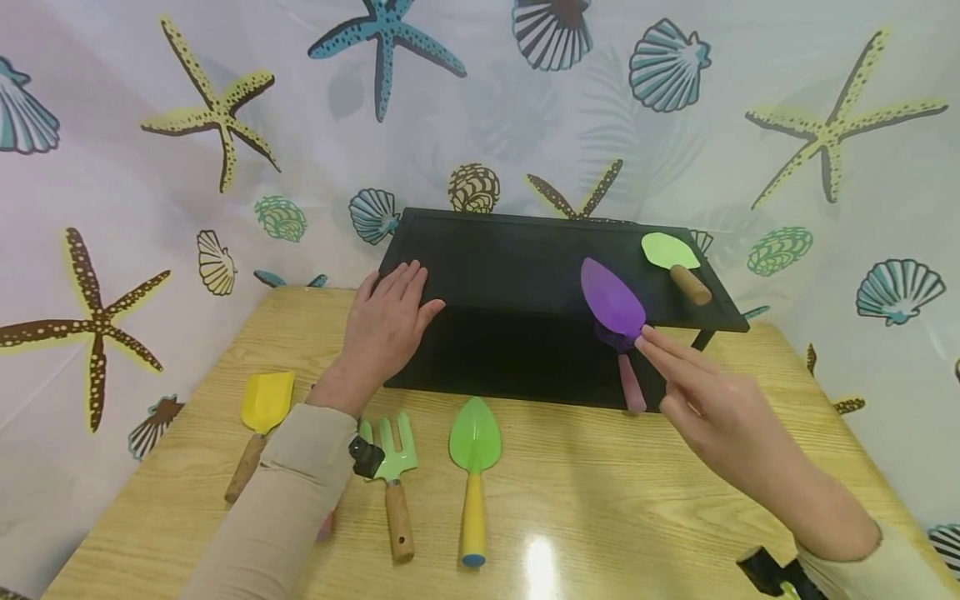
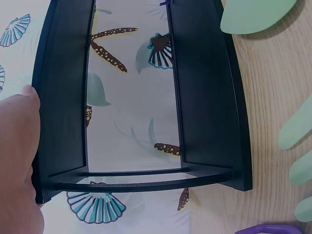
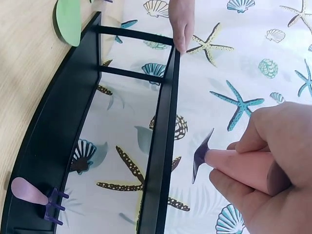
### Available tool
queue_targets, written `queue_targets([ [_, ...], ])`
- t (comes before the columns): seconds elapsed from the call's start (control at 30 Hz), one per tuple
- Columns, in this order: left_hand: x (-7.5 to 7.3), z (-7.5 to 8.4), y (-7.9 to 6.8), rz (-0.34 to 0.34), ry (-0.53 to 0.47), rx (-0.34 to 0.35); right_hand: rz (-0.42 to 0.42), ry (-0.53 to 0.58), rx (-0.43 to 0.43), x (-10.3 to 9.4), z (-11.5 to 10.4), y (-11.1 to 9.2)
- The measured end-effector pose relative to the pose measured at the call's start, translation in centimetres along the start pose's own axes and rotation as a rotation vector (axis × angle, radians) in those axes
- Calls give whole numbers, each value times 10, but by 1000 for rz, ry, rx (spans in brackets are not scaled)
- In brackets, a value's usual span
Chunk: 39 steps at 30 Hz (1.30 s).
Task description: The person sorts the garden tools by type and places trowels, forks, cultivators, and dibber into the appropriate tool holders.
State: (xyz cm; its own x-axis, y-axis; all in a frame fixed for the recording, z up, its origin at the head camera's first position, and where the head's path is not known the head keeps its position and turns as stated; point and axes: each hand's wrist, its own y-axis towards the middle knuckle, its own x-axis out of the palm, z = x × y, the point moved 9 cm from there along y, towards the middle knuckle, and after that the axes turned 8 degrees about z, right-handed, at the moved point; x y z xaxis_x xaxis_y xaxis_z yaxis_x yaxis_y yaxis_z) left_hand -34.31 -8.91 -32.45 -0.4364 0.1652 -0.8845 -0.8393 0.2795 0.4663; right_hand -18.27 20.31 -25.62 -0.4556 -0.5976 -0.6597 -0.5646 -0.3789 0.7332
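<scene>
My right hand [image 1: 716, 400] grips a purple trowel [image 1: 613, 297] by its pink handle [image 3: 239, 165]. Its blade overlaps the top board of the black two-tier shelf [image 1: 495, 258] in the head view; the right wrist view shows it nearly edge-on. My left hand [image 1: 386, 329] rests on the left end of that top board, fingers extended. On the lower tier lies a purple hand fork [image 3: 52, 207], its pink handle [image 1: 632, 387] sticking out at the front. A light green trowel [image 1: 670, 250] with a wooden handle lies at the right end of the top board.
In front of the shelf, on the wooden table [image 1: 600, 508], lie a yellow shovel [image 1: 267, 400], a green hand fork [image 1: 401, 500] and a green trowel [image 1: 475, 433] with a yellow handle. My left sleeve partly covers a pink piece [image 1: 326, 525]. A patterned cloth [image 1: 480, 108] hangs behind.
</scene>
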Motion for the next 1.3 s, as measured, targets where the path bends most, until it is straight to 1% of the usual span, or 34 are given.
queue_targets([
  [0.07, 0, 0, 0, 4, -2, 1, -7, -7, 19, 4, 7, 7],
  [0.23, 0, 0, 0, 0, -8, -3, -73, -42, 80, 18, 24, 21],
  [0.33, 0, 0, -1, -4, -12, -7, -81, -48, 90, 24, 30, 31],
  [0.47, -2, 0, 0, 7, -13, -5, -94, -64, 116, 32, 41, 46],
  [0.63, -3, 2, 0, 18, -6, 3, -184, -103, 197, 49, 62, 62],
  [0.83, -2, 3, 1, 12, -15, 2, -287, -142, 297, 68, 83, 74],
  [0.97, -1, 2, 1, 10, -25, -2, -329, -162, 332, 79, 91, 79],
  [1.3, 0, -1, 0, 10, -23, -9, -382, -196, 387, 101, 99, 92],
])
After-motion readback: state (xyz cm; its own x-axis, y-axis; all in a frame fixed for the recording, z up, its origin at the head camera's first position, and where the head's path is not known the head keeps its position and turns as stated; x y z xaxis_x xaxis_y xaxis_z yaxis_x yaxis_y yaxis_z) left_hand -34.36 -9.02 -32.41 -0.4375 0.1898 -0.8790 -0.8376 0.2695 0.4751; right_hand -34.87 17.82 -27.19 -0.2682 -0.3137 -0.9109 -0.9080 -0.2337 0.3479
